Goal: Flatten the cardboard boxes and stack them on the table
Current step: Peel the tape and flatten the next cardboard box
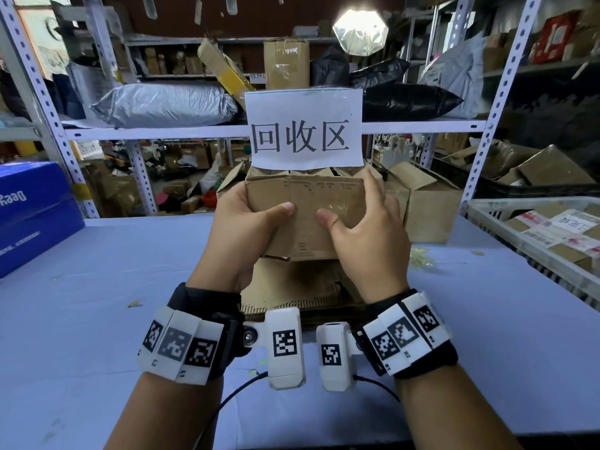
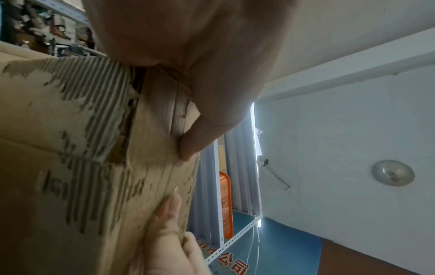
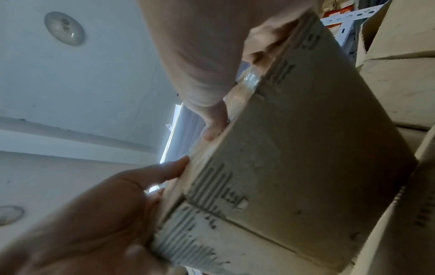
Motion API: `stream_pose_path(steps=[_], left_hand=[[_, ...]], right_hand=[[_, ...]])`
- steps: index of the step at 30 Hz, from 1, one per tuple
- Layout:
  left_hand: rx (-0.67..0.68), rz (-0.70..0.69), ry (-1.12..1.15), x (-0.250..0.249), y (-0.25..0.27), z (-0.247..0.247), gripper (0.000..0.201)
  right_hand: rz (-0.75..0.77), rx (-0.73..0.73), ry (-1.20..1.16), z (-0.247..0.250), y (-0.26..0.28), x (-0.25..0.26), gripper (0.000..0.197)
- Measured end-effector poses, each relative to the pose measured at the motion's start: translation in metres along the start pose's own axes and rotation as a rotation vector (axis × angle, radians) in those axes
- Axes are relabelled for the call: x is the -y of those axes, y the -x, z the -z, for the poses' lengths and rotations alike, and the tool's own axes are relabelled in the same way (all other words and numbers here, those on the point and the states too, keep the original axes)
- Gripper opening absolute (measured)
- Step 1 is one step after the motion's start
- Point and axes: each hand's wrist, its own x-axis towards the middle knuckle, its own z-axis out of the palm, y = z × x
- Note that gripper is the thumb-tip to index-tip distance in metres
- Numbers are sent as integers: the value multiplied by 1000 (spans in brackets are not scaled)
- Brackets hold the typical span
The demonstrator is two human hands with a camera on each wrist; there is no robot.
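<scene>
I hold a worn brown cardboard box (image 1: 305, 216) in the air above the table, its torn top face towards me. My left hand (image 1: 246, 222) grips its left side, thumb on top. My right hand (image 1: 363, 222) grips its right side, thumb on the top face and fingers over the far edge. Below the box a stack of flattened cardboard (image 1: 298, 287) lies on the blue table (image 1: 97, 287). In the left wrist view the box (image 2: 82, 148) shows torn corrugation under my thumb (image 2: 195, 141). In the right wrist view both hands clasp the box (image 3: 294, 148).
More unflattened boxes (image 1: 425, 203) stand behind, under a white paper sign (image 1: 305, 128) on the metal shelf. A blue carton (image 1: 32, 212) sits at the table's left. A white crate (image 1: 532, 235) of parcels is at the right.
</scene>
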Motion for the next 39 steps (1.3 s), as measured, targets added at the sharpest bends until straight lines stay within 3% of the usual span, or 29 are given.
stream_pose_path(steps=[7, 11, 12, 17, 20, 22, 24, 25, 29, 31, 33, 36, 37, 39], left_hand=[[-15, -100, -69, -6, -1, 0, 25], [-16, -85, -66, -3, 0, -1, 24], [-14, -77, -61, -3, 0, -1, 24], [-29, -16, -1, -2, -3, 5, 26], [-53, 6, 20, -2, -5, 9, 30], [-50, 8, 35, 0, -5, 8, 28], [-36, 4, 36, 2, -4, 4, 25], [-30, 0, 28, 3, -3, 4, 25], [-50, 9, 19, 3, -3, 10, 26], [-63, 20, 30, 3, -4, 13, 28], [-55, 16, 26, 3, -4, 11, 28], [-39, 2, 25, 6, -2, 6, 25], [-38, -1, 15, 6, -2, 6, 25], [-41, 2, 7, 8, -3, 10, 24]], right_hand=[[10, 19, -217, 7, -8, -4, 56], [0, 89, -145, 8, -4, 1, 97], [-2, 61, -134, 9, -4, 2, 99], [-4, -40, -331, 20, -15, -3, 56], [26, -53, -353, 22, -15, -5, 40], [32, 3, -346, 19, -12, -2, 48], [38, 40, -251, 12, -6, 1, 76], [31, 19, -224, 10, -5, 2, 81], [-6, -101, -338, 13, -10, -5, 43], [-1, -104, -342, 15, -12, -8, 33], [2, -78, -345, 14, -10, -3, 34], [1, -1, -267, 10, -4, 1, 71], [-14, -13, -266, 10, -3, 0, 73], [-53, -64, -390, 12, -5, -2, 55]])
